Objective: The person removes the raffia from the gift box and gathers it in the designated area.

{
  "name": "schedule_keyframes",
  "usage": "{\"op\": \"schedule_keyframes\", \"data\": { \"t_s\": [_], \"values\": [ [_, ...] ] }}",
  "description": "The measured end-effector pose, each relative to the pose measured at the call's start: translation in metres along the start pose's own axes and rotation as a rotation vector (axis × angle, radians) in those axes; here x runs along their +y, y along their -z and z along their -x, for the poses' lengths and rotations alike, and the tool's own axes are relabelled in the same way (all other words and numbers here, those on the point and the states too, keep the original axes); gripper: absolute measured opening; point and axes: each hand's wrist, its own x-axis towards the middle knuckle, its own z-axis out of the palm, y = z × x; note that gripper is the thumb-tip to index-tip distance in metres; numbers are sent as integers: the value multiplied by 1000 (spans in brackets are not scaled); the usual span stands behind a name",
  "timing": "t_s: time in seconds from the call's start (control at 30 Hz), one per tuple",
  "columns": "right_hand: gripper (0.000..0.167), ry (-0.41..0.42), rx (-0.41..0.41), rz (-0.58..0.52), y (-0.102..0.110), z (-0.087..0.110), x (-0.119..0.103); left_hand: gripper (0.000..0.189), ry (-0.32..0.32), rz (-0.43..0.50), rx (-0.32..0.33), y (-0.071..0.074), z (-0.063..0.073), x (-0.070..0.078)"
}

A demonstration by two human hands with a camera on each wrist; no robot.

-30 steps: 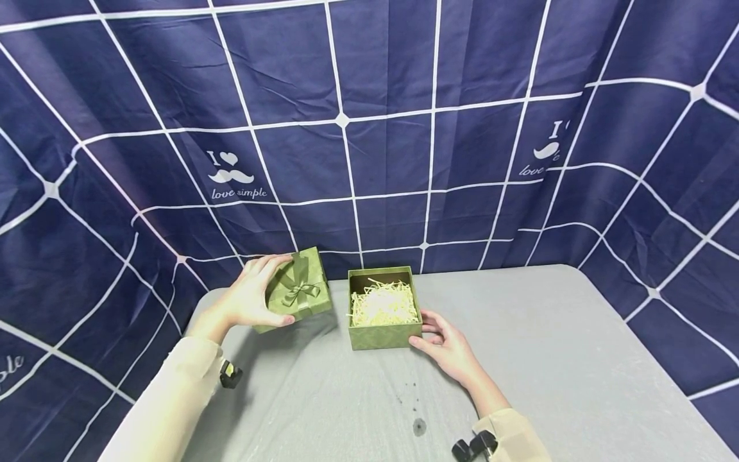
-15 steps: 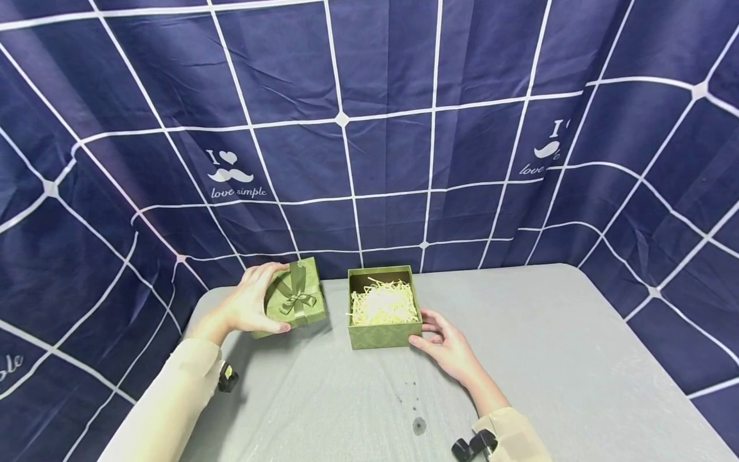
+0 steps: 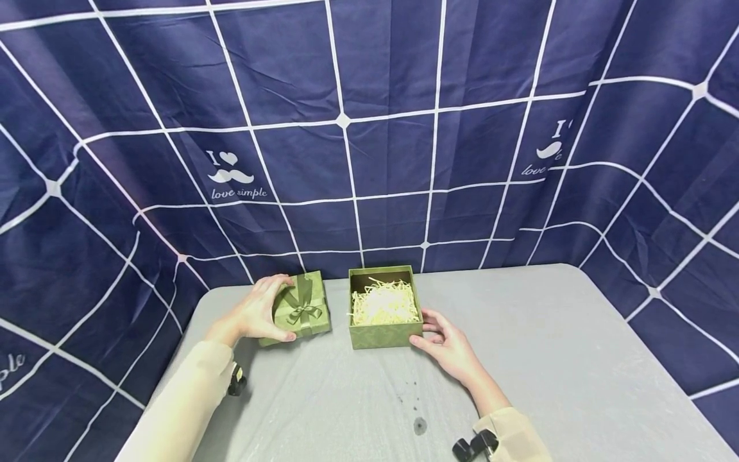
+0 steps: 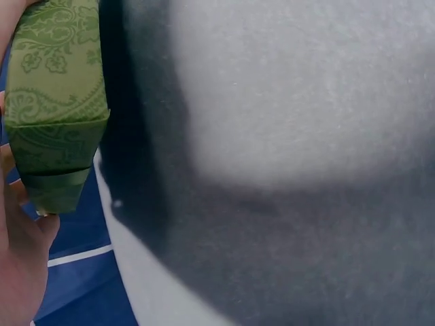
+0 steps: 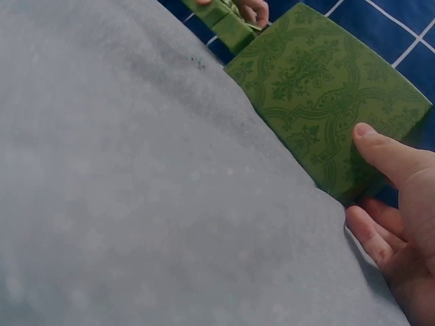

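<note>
My left hand point(image 3: 258, 311) grips a green gift box lid point(image 3: 306, 298) with a ribbon bow on top, thumb on its near edge and fingers over the far edge. In the left wrist view the patterned side of the lid point(image 4: 58, 75) shows close above the grey table, casting a dark shadow. To its right stands the open gift box base point(image 3: 381, 337), filled with pale yellow shredded paper point(image 3: 383, 305). My right hand point(image 3: 447, 346) holds the base at its near right corner. The right wrist view shows the thumb point(image 5: 384, 151) on the front face and the other fingers round the side.
The grey table point(image 3: 519, 346) has a few small dark wet spots point(image 3: 419, 425) near the front. A navy curtain point(image 3: 387, 160) with white lines hangs behind the table and at both sides. Black wrist cameras point(image 3: 476, 444) sit at the cuffs.
My left hand has lowered the lid toward the table, and the lid now lies flatter and slightly nearer. The right hand and the box base have stayed in place.
</note>
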Motion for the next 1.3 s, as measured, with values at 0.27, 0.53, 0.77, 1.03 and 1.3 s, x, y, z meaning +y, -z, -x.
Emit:
{"op": "schedule_keyframes", "data": {
  "t_s": [0.27, 0.53, 0.77, 1.03, 1.3],
  "values": [
    [67, 2, 3, 13, 0, 0, 3, 110, 47, 28, 7, -6, 3, -8],
    [68, -15, -8, 39, 1, 0, 5, 118, 41, 46, -10, -13, 7, -16],
    [68, -4, -16, 35, 1, 0, 5, 127, 58, 76, -29, -17, 10, -18],
    [66, -3, -15, 3, 2, 1, 0, 126, 100, 74, -65, -17, 11, -18],
    [67, 12, -8, 13, 2, 3, 0, 124, 91, 53, -76, -15, 10, -16]
  ]
}}
